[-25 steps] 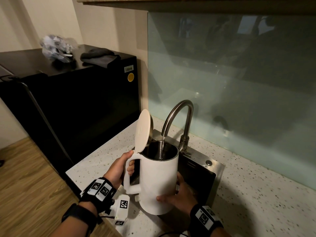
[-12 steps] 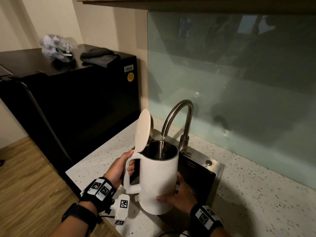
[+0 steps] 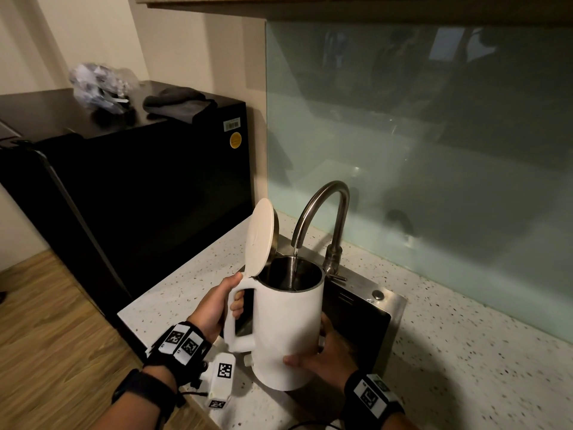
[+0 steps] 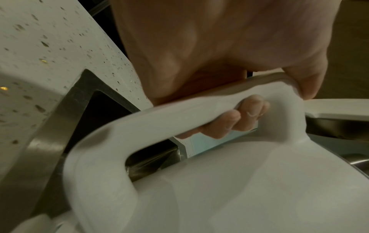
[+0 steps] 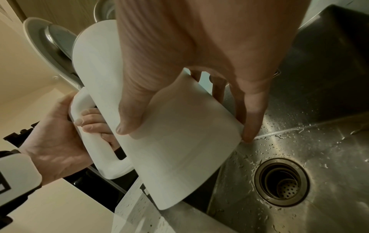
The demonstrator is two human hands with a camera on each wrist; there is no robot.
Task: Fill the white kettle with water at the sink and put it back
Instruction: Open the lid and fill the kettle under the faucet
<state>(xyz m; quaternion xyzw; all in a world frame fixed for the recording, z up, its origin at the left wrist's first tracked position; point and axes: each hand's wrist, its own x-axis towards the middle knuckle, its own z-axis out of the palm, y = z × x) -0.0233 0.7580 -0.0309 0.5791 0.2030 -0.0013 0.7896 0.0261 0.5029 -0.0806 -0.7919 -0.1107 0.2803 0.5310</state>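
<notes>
The white kettle (image 3: 288,330) is held upright over the steel sink (image 3: 393,305), its lid (image 3: 259,237) flipped up. A thin stream of water (image 3: 294,262) runs from the curved faucet (image 3: 322,203) into the kettle's open mouth. My left hand (image 3: 214,308) grips the handle (image 4: 139,126), with its fingers (image 4: 239,119) curled through the loop. Lower down, my right hand (image 3: 325,358) holds the kettle body (image 5: 179,149), thumb (image 5: 131,113) on the near side and fingers round the far side. The water level inside is hidden.
A black fridge (image 3: 139,181) stands left of the speckled countertop (image 3: 465,352), with a plastic bag (image 3: 96,85) and a dark cloth (image 3: 179,103) on top. A glass backsplash (image 3: 434,150) rises behind the faucet. The wet sink basin (image 5: 319,141) has a drain (image 5: 281,181).
</notes>
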